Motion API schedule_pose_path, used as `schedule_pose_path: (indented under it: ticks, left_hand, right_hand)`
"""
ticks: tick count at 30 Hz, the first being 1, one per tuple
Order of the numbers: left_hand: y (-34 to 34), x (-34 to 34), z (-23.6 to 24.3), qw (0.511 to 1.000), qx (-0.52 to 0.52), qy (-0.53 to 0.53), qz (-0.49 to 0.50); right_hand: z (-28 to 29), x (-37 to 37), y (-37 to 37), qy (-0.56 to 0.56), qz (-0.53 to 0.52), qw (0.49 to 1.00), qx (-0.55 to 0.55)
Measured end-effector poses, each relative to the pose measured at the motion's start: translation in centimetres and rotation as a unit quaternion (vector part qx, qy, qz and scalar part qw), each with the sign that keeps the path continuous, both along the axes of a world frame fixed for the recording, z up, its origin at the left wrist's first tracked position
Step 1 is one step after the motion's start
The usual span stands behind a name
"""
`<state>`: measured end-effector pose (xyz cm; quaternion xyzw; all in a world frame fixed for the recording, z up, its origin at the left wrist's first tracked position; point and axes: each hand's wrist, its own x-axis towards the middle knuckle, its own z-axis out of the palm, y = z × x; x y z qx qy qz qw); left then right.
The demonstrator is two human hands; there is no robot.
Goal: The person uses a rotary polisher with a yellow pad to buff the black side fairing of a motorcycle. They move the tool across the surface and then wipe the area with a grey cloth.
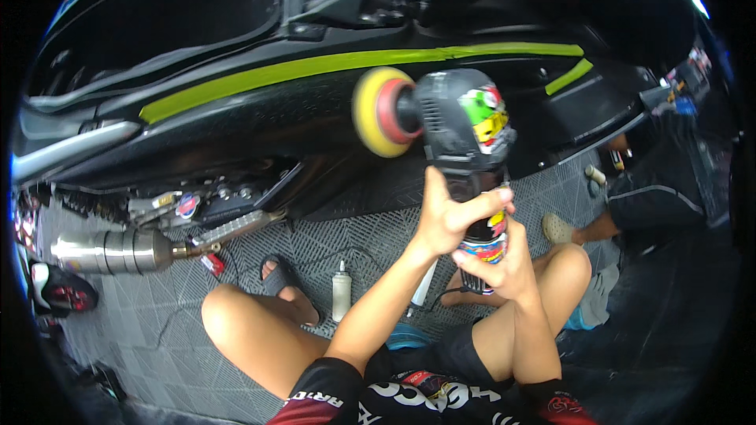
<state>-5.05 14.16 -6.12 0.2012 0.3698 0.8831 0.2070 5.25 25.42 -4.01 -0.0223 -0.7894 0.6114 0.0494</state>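
Observation:
Both hands grip a black electric polisher (465, 122) covered in colourful stickers, its body raised in front of me. My left hand (447, 219) wraps the handle just below the motor head, thumb pointing up. Lower down, my right hand (508, 267) closes round the sticker-covered end of the handle. On the polisher's left side sits a round yellow foam pad (372, 112) with a red backing; its outline looks smeared. Behind it is the glossy black side panel (260, 126) of a scooter, edged above by yellow-green masking tape (315, 69). Whether pad and panel touch, I cannot tell.
A silver exhaust muffler (118, 252) juts out at the left. A pale squeeze bottle (341, 295) stands on the grey patterned floor mat (236, 330) between my legs, near a dark cord. At the right another person's leg (602, 228) shows beside a small bottle (594, 175).

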Motion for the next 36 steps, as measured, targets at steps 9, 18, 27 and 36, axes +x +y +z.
schedule_pose_path:
  ticks: [9, 18, 27, 36]
  left_hand:
    - [0.3, 0.5, 0.8, 0.964, -0.17, 0.076, 0.189]
    - [-3.9, 1.9, -2.4, 0.919, -0.144, 0.113, 0.349]
    - [-6.7, 0.9, -7.6, 0.972, 0.031, 0.148, 0.178]
    - [-2.5, 1.7, -9.8, 0.948, -0.002, 0.156, 0.277]
  right_hand:
    - [-7.2, -0.6, 0.9, 0.054, -0.085, 0.994, 0.036]
    - [-12.2, -2.8, -4.4, 0.1, -0.078, 0.981, 0.146]
    - [-9.1, -5.9, -7.0, 0.272, -0.058, 0.946, 0.168]
    - [-9.8, -3.9, -2.6, 0.189, -0.038, 0.965, 0.177]
